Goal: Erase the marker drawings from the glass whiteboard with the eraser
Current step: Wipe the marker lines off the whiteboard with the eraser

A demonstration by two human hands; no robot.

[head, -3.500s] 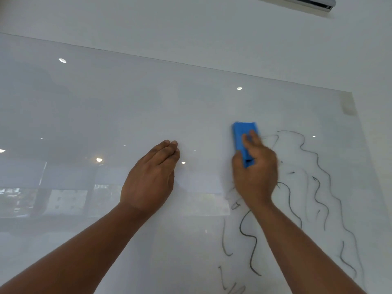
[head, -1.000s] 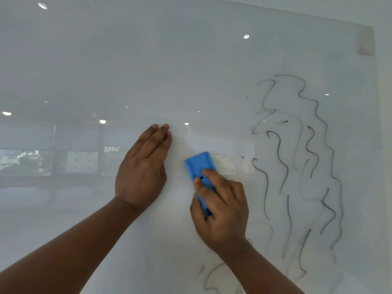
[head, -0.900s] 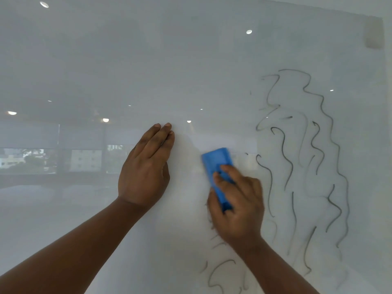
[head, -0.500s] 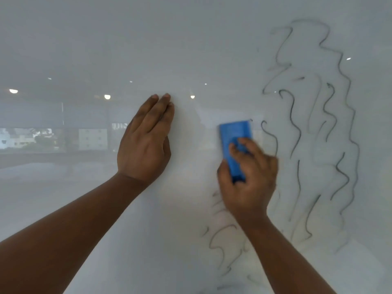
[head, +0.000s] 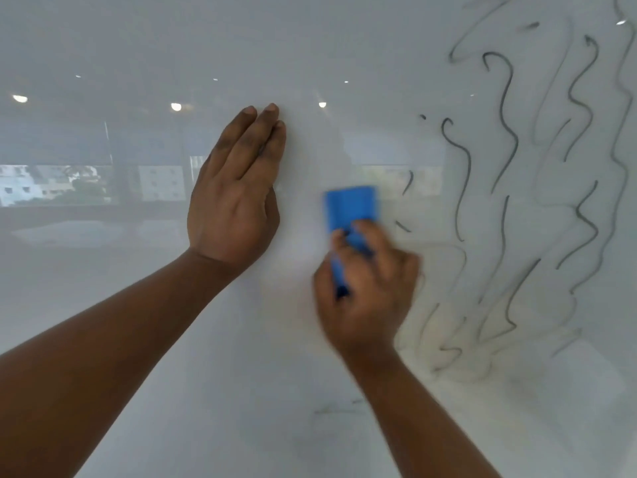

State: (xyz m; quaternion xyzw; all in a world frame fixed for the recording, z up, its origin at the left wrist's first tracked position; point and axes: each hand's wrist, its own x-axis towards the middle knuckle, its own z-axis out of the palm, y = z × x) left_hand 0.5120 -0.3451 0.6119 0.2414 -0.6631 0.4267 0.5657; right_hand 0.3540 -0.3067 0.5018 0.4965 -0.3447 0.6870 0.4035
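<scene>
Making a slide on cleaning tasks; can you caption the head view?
Right hand wipes a blue eraser across the glass whiteboard toward wavy marker lines; left hand lies flat.

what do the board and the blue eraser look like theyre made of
The board looks like glossy glass: it mirrors ceiling lights and windows. The eraser in the right hand looks like matte blue plastic or foam, evenly coloured with no shine; motion blur leaves that open, and its wiping face is hidden. The wavy lines look like dark marker ink, smeared grey in places.
</scene>
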